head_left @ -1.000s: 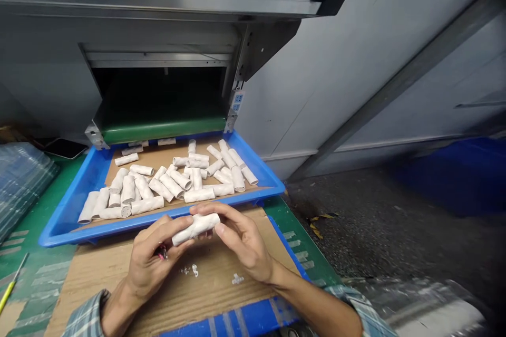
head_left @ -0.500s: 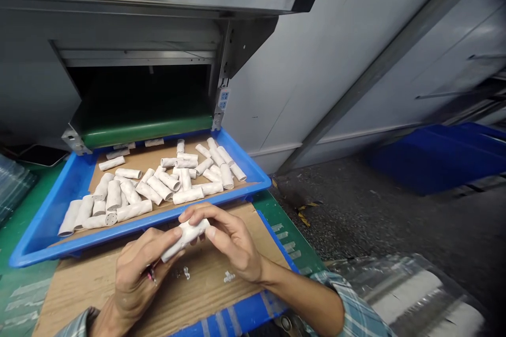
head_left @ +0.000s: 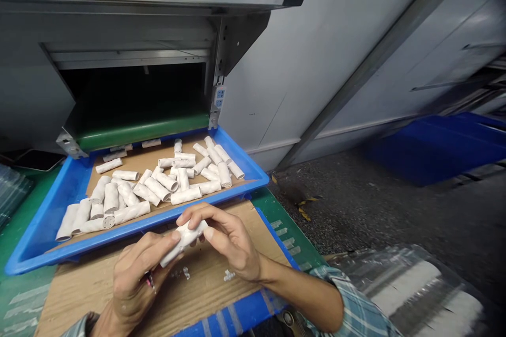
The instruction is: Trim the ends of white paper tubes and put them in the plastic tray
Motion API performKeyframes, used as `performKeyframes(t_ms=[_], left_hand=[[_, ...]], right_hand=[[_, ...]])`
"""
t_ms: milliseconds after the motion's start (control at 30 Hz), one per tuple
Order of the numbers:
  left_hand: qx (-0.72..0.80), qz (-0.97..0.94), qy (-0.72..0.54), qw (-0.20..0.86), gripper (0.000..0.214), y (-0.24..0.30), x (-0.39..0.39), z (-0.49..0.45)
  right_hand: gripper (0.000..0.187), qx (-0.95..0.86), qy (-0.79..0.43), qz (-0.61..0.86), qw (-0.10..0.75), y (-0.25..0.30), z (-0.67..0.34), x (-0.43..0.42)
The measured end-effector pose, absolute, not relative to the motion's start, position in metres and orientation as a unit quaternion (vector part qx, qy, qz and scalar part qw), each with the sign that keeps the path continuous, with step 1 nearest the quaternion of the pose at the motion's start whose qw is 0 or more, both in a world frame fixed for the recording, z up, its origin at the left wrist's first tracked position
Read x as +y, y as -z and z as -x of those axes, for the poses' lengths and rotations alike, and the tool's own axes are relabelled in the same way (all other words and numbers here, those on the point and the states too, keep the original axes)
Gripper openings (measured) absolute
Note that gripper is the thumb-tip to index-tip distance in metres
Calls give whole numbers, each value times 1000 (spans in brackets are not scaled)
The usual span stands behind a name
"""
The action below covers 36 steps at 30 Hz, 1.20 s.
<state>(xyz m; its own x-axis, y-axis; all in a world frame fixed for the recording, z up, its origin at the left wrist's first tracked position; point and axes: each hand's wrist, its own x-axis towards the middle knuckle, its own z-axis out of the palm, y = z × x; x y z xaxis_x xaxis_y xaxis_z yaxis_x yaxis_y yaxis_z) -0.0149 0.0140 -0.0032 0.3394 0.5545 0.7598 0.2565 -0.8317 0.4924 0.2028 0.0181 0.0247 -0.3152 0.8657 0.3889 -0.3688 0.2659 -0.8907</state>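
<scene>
Between my two hands is one white tube, tilted with its right end higher. My left hand grips its lower left part with the thumb on top; something small and pinkish shows by the fingers, too small to name. My right hand pinches the upper right end between thumb and fingers. Small white scraps lie on the cardboard sheet below. Just beyond my hands, a blue tray holds many similar white tubes, lying in a loose pile.
A green conveyor belt ends above the tray's far edge, under a metal housing. A power socket is fixed beside it. Plastic-wrapped white rolls lie at lower right. A dark phone-like slab rests at far left.
The camera view has shifted slightly, so the tray and belt sit a little further left. Both hands keep the tube in almost the same pose.
</scene>
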Motion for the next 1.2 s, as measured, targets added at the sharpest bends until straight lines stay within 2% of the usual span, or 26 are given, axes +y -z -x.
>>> performKeyframes(t_ms=[67, 167, 233, 400, 833, 933, 1200], left_hand=[[248, -808, -515, 140, 55, 3, 14, 15], [247, -811, -511, 141, 52, 3, 14, 14], [263, -806, -512, 136, 47, 4, 14, 14], [301, -795, -516, 105, 37, 5, 15, 14], [265, -799, -517, 155, 44, 3, 17, 12], [264, -794, -524, 159, 39, 4, 19, 12], [265, -790, -531, 155, 36, 4, 18, 12]], right_hand=[[27, -568, -574, 222, 547, -23, -202, 19], [43, -541, -590, 230, 554, -20, -201, 20], [46, -534, -599, 230, 551, -19, -201, 20], [34, -539, -616, 222, 530, -21, -203, 17], [23, -553, -602, 223, 531, -25, -204, 19], [19, -552, -605, 213, 533, -23, -205, 19], [21, -562, -599, 196, 536, -24, -205, 19]])
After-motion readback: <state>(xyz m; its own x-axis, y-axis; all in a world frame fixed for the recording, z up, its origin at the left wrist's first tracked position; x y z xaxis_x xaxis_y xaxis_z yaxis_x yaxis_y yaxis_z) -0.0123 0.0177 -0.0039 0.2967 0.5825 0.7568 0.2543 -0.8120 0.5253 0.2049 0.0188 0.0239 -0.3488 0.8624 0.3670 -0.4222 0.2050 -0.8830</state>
